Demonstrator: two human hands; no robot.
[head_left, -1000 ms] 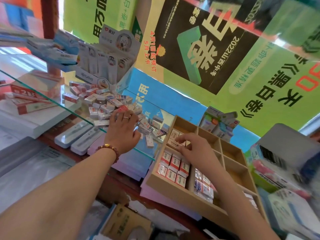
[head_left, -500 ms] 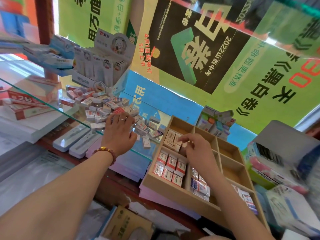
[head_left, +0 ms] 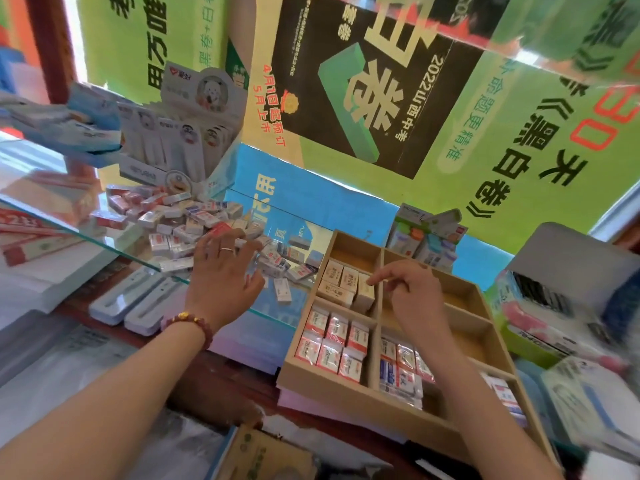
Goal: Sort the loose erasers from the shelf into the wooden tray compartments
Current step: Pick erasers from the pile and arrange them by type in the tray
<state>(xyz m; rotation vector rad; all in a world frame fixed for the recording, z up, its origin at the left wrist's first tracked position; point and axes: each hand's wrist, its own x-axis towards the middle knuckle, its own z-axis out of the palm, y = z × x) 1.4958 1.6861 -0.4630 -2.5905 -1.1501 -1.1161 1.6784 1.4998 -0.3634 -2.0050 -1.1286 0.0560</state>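
A heap of loose erasers (head_left: 173, 220) in red, blue and white wrappers lies on the glass shelf (head_left: 69, 226). My left hand (head_left: 223, 275) rests on the heap's near right side, fingers spread over the erasers. The wooden tray (head_left: 346, 393) sits to the right, below the shelf. Its upper-left compartment holds beige erasers (head_left: 337, 284), the one below red-and-white erasers (head_left: 332, 341), and the lower middle one blue-and-red erasers (head_left: 401, 370). My right hand (head_left: 412, 296) hovers over the tray, its index finger touching the rightmost beige eraser, the other fingers curled.
A white display box of pens (head_left: 180, 133) stands behind the heap. Flat pale cases (head_left: 138, 299) lie under the shelf. Red-and-white boxes (head_left: 31, 233) lie at the left. Stationery packs (head_left: 426, 237) sit behind the tray, and boxes (head_left: 561, 306) crowd its right side.
My right hand has lifted off the beige erasers and drawn back to the right, only the index finger still on them. My left hand stays on the heap.
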